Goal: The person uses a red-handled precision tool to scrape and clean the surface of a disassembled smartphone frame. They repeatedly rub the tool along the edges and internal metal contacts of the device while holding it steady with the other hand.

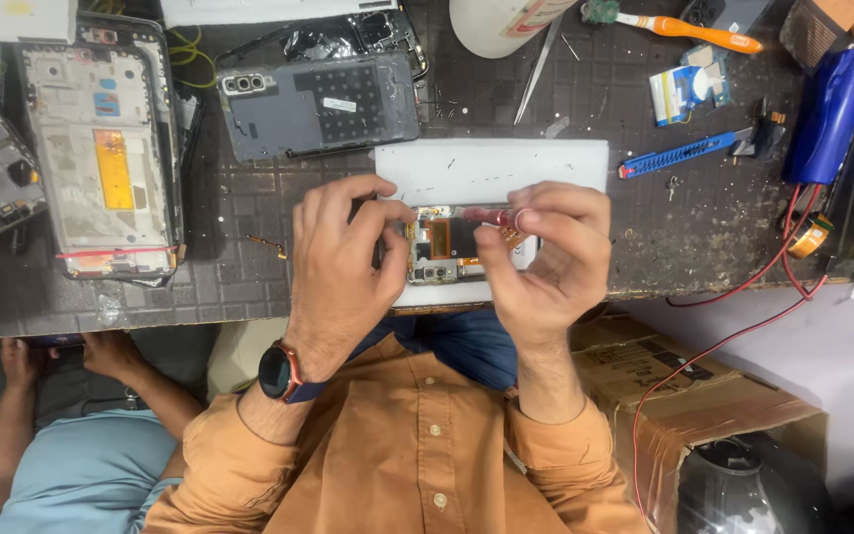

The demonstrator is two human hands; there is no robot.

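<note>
A small opened phone (444, 247) with bare circuit parts and an orange flex strip lies on a white mat (491, 168) at the near edge of the dark workbench. My left hand (343, 262), a dark watch on its wrist, grips the phone's left side with thumb and fingers. My right hand (546, 252) pinches a thin red-tipped tool (491, 216) and holds its tip over the phone's top edge. Both hands hide much of the phone.
A stripped phone frame (106, 148) lies far left, with a grey back cover (318, 104) behind the mat. An orange toothbrush (689, 30), blue tool (674, 155), blue cylinder (827, 114) and red wires (743, 287) sit right. A cardboard box (684, 386) stands below. Another person in light blue (81, 465) sits lower left.
</note>
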